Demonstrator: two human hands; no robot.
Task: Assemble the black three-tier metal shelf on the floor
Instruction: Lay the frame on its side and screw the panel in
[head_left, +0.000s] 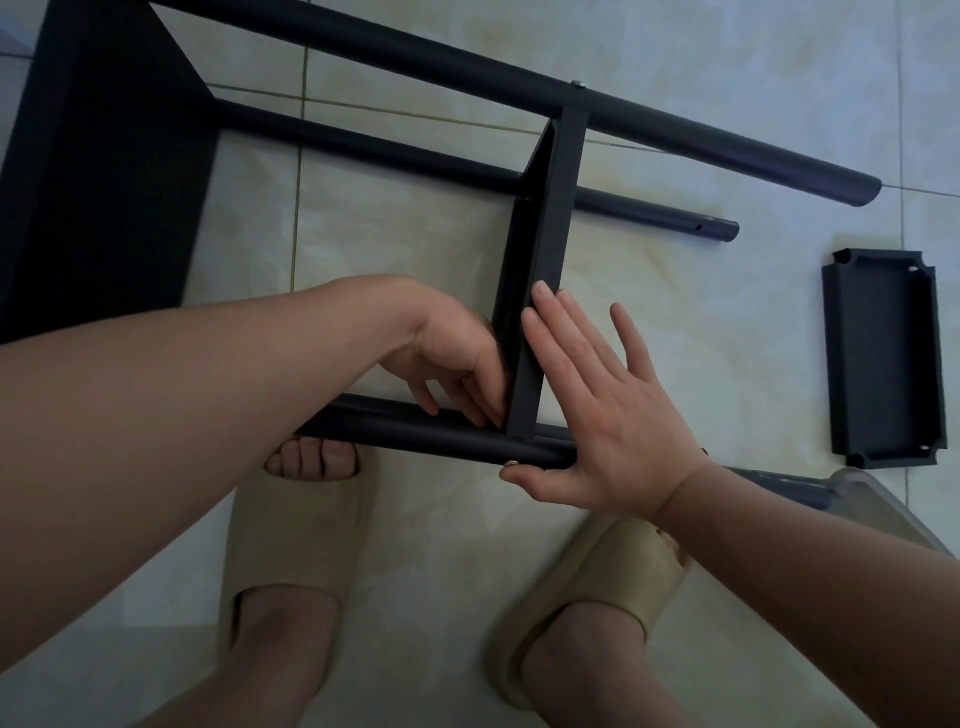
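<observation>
The black shelf frame lies on its side on the tiled floor. A narrow shelf tray (550, 223) stands on edge between the far pole (467, 78) and the near pole (415, 434). My left hand (457, 358) reaches inside the frame, its fingertips at the corner where the tray meets the near pole. My right hand (597, 405) lies flat with straight fingers against the tray's outer face, and its thumb presses a small screw head (511, 463) on the near pole. A third pole (649, 208) shows behind the tray. A larger black shelf (93, 171) sits at the left.
A loose black shelf tray (883, 358) lies open side up on the floor at the right. My two feet in beige slides (291, 545) stand just below the near pole. A clear plastic piece (872, 499) shows at the right edge.
</observation>
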